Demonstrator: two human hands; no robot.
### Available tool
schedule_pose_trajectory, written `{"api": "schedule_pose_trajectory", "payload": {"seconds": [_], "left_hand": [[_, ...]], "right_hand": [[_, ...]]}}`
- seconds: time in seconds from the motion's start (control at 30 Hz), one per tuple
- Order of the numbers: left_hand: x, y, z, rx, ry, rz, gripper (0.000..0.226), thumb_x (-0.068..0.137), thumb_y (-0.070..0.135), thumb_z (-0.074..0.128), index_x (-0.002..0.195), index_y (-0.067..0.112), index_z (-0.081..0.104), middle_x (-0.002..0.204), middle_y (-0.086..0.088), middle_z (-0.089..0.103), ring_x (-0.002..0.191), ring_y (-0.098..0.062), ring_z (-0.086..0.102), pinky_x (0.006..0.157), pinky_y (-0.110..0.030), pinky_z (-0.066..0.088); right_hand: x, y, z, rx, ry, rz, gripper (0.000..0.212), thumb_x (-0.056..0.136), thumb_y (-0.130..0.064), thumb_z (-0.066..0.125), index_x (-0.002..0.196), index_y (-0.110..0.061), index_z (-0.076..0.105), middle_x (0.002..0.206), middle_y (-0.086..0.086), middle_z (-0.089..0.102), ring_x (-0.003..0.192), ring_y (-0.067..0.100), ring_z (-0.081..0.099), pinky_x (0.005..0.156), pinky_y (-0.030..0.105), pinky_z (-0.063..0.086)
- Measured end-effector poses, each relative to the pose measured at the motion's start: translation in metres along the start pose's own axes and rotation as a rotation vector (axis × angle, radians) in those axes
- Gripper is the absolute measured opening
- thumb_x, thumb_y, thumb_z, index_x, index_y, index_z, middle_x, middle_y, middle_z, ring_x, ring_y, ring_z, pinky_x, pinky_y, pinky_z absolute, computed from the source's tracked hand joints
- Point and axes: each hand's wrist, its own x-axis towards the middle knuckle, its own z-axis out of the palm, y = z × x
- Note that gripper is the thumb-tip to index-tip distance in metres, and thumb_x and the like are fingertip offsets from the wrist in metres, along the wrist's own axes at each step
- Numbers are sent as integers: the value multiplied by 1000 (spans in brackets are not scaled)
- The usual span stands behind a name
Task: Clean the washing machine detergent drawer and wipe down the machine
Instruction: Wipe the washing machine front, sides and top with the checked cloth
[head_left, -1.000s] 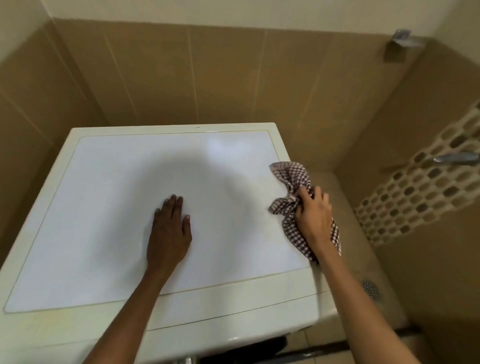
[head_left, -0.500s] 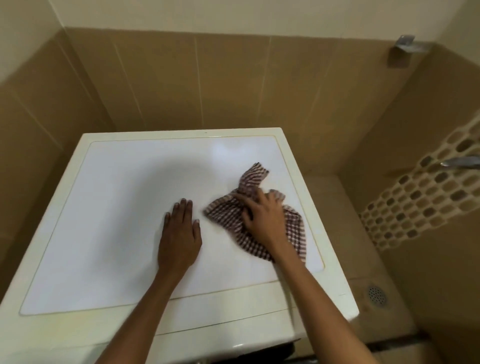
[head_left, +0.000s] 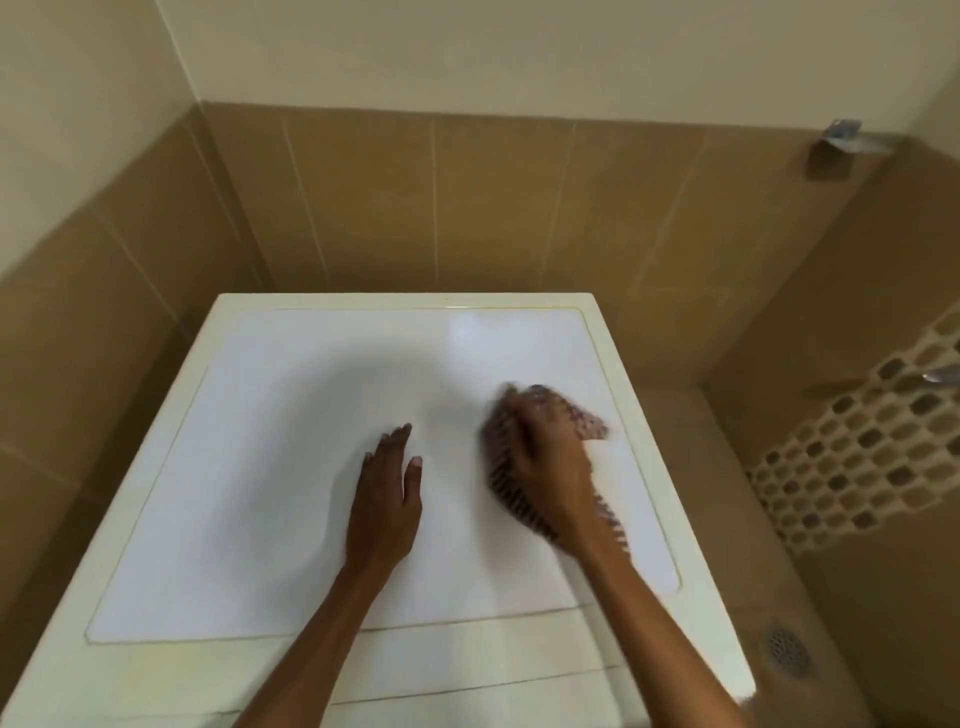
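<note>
Washing machine top (head_left: 249, 493) bears the flat left hand (head_left: 387, 499); right hand (head_left: 550, 460) grips a checked cloth (head_left: 588, 422).

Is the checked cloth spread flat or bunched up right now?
Bunched up: the checked cloth sits crumpled under the right hand on the machine top; motion blur hides the finer folds.

Nothing here can be read. The white top of the washing machine (head_left: 249, 493) shows no word, brand, number or sign, and the brown tiled walls (head_left: 467, 208) behind and to the right carry none either.
</note>
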Motion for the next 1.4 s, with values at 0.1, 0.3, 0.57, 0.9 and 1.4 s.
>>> {"api": "schedule_pose_trajectory", "payload": {"seconds": [0.1, 0.3, 0.57, 0.9, 1.4], "left_hand": [[4, -2, -13, -181, 108, -66, 38, 99, 18, 38, 136, 12, 43, 139, -2, 47, 133, -21, 40, 110, -31, 31], [33, -11, -27, -6, 90, -115, 37, 95, 9, 43, 132, 6, 49, 139, -12, 48, 131, -27, 41, 110, -41, 33], [42, -22, -19, 57, -45, -67, 42, 100, 13, 35, 141, 11, 36, 151, -3, 31, 143, -15, 21, 115, -22, 13], [38, -30, -30, -211, 345, -139, 52, 94, 33, 25, 137, 10, 43, 146, -7, 40, 140, -15, 26, 116, -31, 14], [40, -26, -26, -210, 217, -271, 47, 99, 32, 36, 144, 19, 32, 155, -6, 21, 145, -25, 12, 113, -29, 12]], "right_hand": [[-2, -29, 50, -123, -292, -181, 41, 94, -32, 35, 132, -28, 50, 130, 11, 52, 115, 32, 52, 93, 44, 44], [24, -12, 96, -342, -374, -298, 50, 90, -46, 24, 137, -38, 42, 155, 7, 21, 145, 28, 2, 115, 52, 6], [26, 30, 66, -591, -103, 95, 76, 87, -51, 22, 147, -5, 24, 157, 7, 13, 144, 24, -5, 116, 47, -9], [5, -67, 131, -355, -490, -423, 61, 89, -40, 29, 148, -22, 23, 153, -2, 27, 144, 19, 0, 113, 47, -8], [29, 79, 17, -537, -231, 413, 66, 85, -57, 7, 145, -36, 25, 156, -9, 17, 146, 17, -1, 114, 53, 3]]}}
